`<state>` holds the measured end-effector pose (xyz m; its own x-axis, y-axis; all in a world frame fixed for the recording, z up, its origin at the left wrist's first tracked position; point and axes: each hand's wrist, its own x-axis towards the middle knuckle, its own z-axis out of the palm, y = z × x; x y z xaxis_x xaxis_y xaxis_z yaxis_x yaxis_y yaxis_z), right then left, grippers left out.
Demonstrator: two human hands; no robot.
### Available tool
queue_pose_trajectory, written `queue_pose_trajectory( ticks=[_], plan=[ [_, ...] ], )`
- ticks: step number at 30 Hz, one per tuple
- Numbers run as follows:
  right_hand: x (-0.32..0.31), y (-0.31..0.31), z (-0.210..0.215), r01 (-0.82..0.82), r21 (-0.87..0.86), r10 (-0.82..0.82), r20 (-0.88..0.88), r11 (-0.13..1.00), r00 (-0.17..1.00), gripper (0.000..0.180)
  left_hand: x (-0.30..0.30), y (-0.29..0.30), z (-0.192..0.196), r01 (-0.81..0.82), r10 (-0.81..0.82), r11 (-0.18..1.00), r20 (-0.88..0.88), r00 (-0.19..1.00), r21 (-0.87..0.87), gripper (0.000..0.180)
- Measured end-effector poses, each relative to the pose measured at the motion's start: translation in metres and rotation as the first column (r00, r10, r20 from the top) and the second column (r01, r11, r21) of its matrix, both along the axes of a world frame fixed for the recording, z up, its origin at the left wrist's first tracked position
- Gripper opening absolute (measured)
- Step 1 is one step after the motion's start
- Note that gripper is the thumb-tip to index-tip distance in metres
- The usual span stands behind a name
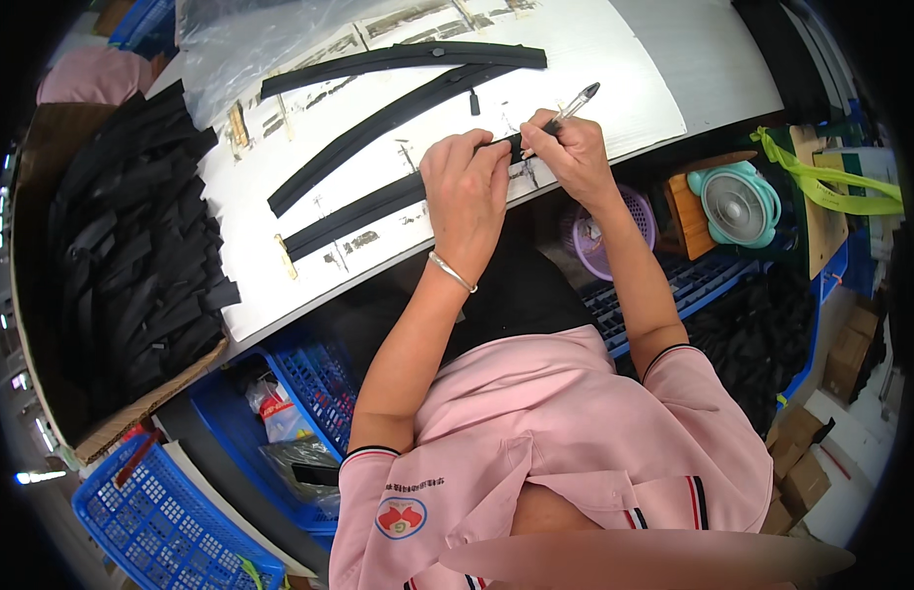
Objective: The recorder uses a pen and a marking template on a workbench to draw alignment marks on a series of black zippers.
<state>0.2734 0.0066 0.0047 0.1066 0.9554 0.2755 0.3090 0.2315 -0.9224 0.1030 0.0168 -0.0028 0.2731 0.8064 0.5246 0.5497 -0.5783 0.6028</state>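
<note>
A black zipper (353, 215) lies slantwise along the near edge of the white board (634, 59). My left hand (467, 187) is closed over its right part, the fingers bent and pressed together on it. In my closed right hand (570, 162) is a pen (579, 99), its dark end pointing up and to the right. The pen's lower tip meets the zipper's right end, partly hidden by my fingers. Farther back on the board lie two more black zippers, a middle zipper (363, 136) with a dangling puller (474, 102) and a far zipper (398, 61).
At left stands a cardboard box (29, 295) heaped with black strips (132, 236). Clear plastic sheeting (250, 39) covers the board's back left. Below the table are blue crates (216, 423), a purple basket (614, 264) and a teal fan (737, 202). A blue basket (172, 521) sits lower left.
</note>
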Motion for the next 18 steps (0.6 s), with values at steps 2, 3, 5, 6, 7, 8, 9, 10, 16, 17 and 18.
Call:
queue_pose_trajectory(
  ticks=[2, 3, 5, 6, 7, 8, 9, 10, 16, 17, 18],
  plan=[
    [-0.002, 0.002, 0.000, -0.007, -0.010, 0.007, 0.036, 1.000, 0.999, 0.019, -0.002, 0.001, 0.000, -0.015, 0.015, 1.000, 0.001, 1.000, 0.006, 0.014],
    [-0.003, 0.004, 0.000, -0.012, -0.020, 0.013, 0.071, 1.000, 0.997, 0.019, -0.004, 0.002, 0.000, -0.003, 0.002, 1.000, -0.002, 1.000, -0.008, 0.015],
    [0.002, 0.003, -0.003, -0.028, -0.020, 0.030, 0.093, 0.999, 0.995, 0.019, -0.006, 0.001, 0.000, -0.014, 0.014, 1.000, -0.012, 1.000, -0.015, 0.016],
    [0.002, 0.004, -0.005, -0.035, -0.021, 0.037, 0.113, 0.999, 0.993, 0.020, -0.007, 0.000, 0.000, 0.001, -0.001, 1.000, -0.012, 1.000, 0.007, 0.019],
    [0.002, 0.001, -0.005, -0.009, -0.044, 0.009, 0.012, 0.999, 1.000, 0.022, -0.008, -0.002, 0.001, 0.015, -0.014, 0.999, -0.014, 1.000, 0.029, 0.022],
    [0.004, -0.002, -0.006, 0.012, -0.072, -0.018, -0.088, 0.997, 0.996, 0.023, -0.010, -0.007, 0.003, -0.004, 0.007, 0.999, -0.067, 0.998, 0.041, 0.033],
    [0.006, -0.005, -0.007, 0.054, -0.034, -0.057, -0.090, 0.998, 0.994, 0.024, -0.013, -0.015, 0.009, -0.024, 0.028, 0.999, -0.127, 0.992, 0.030, 0.036],
    [0.006, -0.008, -0.009, 0.096, 0.002, -0.096, -0.097, 0.995, 0.991, 0.025, -0.019, -0.023, 0.013, -0.046, 0.049, 0.999, -0.187, 0.981, 0.019, 0.040],
    [-0.002, -0.013, -0.013, 0.262, 0.115, -0.256, -0.061, 0.958, 0.965, 0.025, -0.036, -0.008, 0.002, -0.011, -0.002, 0.998, -0.225, 0.974, -0.058, 0.046],
    [-0.003, -0.012, -0.015, 0.266, 0.118, -0.260, -0.059, 0.957, 0.964, 0.025, -0.036, 0.006, -0.001, -0.002, -0.012, 0.999, -0.243, 0.970, -0.054, 0.049],
    [-0.004, -0.012, -0.015, 0.270, 0.122, -0.265, -0.055, 0.955, 0.963, 0.025, -0.035, 0.022, -0.004, -0.013, 0.007, 1.000, -0.259, 0.966, -0.023, 0.047]
  ],
)
